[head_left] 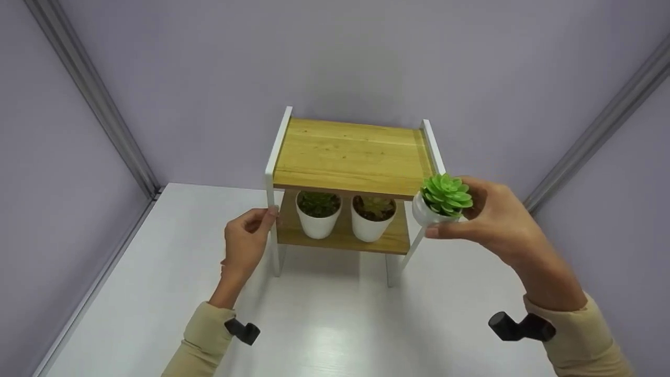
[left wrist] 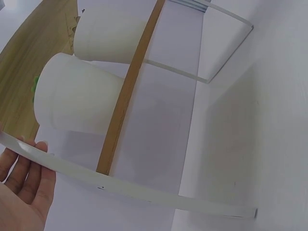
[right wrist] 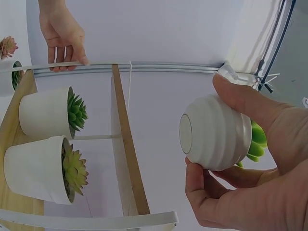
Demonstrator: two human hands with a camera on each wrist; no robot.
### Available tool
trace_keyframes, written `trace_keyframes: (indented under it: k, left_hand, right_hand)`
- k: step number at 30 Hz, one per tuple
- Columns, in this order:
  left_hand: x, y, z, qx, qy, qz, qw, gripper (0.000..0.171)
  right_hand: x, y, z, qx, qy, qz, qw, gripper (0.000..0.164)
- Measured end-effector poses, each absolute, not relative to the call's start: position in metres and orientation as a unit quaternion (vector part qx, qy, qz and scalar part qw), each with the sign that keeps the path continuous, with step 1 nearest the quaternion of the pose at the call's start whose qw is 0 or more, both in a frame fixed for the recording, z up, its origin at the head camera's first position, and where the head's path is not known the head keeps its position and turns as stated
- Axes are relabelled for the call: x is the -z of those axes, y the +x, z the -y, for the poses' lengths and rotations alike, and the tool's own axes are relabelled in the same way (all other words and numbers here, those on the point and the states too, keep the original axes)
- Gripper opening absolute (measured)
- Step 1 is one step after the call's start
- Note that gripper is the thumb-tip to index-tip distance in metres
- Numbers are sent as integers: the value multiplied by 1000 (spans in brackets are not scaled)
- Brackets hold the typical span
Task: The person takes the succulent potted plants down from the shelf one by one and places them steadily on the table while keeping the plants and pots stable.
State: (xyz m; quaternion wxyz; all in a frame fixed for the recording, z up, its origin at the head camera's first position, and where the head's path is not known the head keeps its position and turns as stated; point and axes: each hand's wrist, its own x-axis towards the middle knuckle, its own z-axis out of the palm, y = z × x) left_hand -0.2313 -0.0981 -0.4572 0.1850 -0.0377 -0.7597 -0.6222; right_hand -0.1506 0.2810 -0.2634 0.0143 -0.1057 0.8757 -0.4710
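My right hand (head_left: 505, 222) holds a small white pot with a bright green succulent (head_left: 446, 195) just off the right front corner of a two-tier shelf (head_left: 350, 157). The right wrist view shows the ribbed pot (right wrist: 214, 134) tipped, its round base facing the shelf, between thumb and fingers. With thumb and fingers, my left hand (head_left: 245, 243) grips the shelf's white left front post (left wrist: 72, 168). On the lower board stand two white potted succulents, a dark green one (right wrist: 77, 113) on the left and a yellow-green one (right wrist: 75, 171) on the right.
The shelf, wooden boards in a white frame, stands on a white table (head_left: 324, 324) near the back wall (head_left: 361, 57). Grey metal rails (head_left: 99, 94) run along the wall corners. At the right wrist view's left edge is a pinkish succulent (right wrist: 8, 46).
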Motion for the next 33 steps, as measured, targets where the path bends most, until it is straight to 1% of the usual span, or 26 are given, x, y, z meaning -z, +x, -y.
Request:
trace_keyframes:
  k: [5, 10, 16, 20, 27, 33]
  left_hand:
    - [456, -232, 99, 625, -34, 758, 185, 35]
    - [455, -229, 98, 625, -23, 761, 173, 38]
    - [454, -229, 97, 625, -23, 761, 173, 39]
    - [455, -229, 98, 619, -23, 764, 179, 37]
    - [456, -230, 98, 617, -19, 766, 178, 39]
    - [456, -230, 98, 625, -31, 758, 184, 34]
  right_hand:
    - [273, -150, -281, 475, -102, -874, 26, 67]
    - [282, -150, -282, 473, -94, -875, 36, 74]
    - [291, -146, -283, 470, -90, -878, 27, 82]
    - [297, -144, -284, 489, -99, -866, 13, 78]
    - [311, -139, -285, 508, -116, -853, -35, 74]
    - [320, -136, -286, 530, -124, -838, -40, 69]
